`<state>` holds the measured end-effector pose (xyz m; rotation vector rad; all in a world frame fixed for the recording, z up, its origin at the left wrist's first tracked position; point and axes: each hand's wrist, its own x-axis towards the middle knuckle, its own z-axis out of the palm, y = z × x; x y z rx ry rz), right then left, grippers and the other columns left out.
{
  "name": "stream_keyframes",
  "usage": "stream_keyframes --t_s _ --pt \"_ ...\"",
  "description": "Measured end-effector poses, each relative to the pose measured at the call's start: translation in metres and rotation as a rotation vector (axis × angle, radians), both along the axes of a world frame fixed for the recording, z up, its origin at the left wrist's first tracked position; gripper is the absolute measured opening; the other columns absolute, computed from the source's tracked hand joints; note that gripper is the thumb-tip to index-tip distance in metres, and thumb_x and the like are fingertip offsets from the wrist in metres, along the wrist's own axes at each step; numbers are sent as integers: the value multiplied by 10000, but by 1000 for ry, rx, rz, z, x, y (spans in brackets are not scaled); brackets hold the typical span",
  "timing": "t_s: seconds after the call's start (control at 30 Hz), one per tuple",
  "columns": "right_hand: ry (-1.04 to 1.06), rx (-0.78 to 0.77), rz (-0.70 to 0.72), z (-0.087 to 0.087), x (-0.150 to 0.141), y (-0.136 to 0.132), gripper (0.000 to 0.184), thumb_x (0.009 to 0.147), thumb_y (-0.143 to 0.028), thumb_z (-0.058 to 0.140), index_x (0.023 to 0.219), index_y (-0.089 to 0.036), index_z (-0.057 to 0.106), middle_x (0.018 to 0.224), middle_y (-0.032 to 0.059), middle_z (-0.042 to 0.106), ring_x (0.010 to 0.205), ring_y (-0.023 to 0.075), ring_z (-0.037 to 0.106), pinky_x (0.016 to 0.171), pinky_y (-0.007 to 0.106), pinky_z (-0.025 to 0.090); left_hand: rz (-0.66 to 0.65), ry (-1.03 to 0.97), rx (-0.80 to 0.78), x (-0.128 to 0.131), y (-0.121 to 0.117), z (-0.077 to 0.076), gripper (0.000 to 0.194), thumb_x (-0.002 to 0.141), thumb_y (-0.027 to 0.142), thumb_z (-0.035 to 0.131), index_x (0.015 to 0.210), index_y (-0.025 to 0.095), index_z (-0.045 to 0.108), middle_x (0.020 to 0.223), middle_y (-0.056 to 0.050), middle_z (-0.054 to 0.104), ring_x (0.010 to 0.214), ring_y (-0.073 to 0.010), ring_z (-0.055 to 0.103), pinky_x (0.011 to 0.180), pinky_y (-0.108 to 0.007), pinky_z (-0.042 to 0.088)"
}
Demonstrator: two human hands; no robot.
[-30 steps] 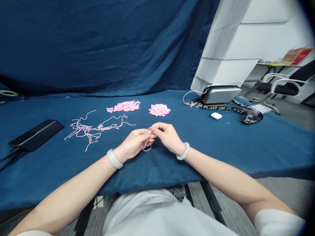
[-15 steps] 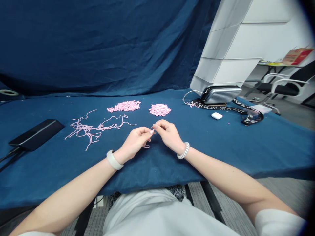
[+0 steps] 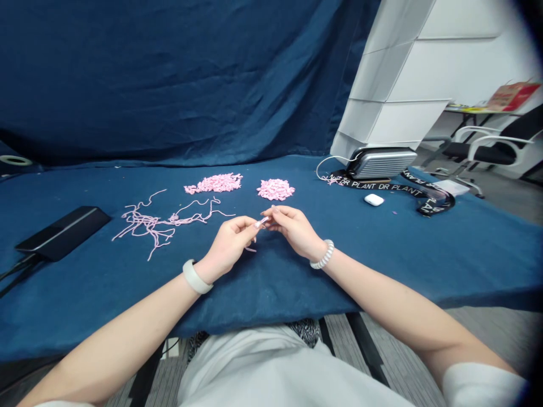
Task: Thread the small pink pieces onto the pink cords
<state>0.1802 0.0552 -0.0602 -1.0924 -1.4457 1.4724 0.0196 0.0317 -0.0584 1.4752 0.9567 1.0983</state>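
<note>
With loose pink strands [image 3: 146, 223] lying at ten o'clock, we are pinching a short pink cord [image 3: 262, 221] between the fingers [image 3: 255, 224] of our left hand [image 3: 229, 247], our right hand [image 3: 292, 229] pressing its fingertips against the cord's other end, a chopped pink heap [image 3: 275, 189] sitting at twelve o'clock

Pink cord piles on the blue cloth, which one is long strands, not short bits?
The loose tangle of long pink cord, farthest left; the other two, an oblong heap and a round heap, are short crinkled pieces.
</note>
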Motion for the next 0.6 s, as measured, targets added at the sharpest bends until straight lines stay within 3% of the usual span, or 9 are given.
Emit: stream_keyframes --t_s 0.27,0.6 --pt "-72 94 129 10 0 -10 592 661 -533 522 1070 -106 512 1086 33 506 851 -114 500 792 -17 430 7 -12 40 -2 0 0 252 803 376 584 744 131 589 606 9 484 534 -60 401 488 -179 324" --pt "-117 192 22 4 -3 -9 560 664 -546 508 946 -66 566 1019 33 533 835 -120 482 804 -17 404 -17 16 24 0 0 0 257 800 368 578 723 124 564 610 10 485 539 -65 404 501 -184 323"
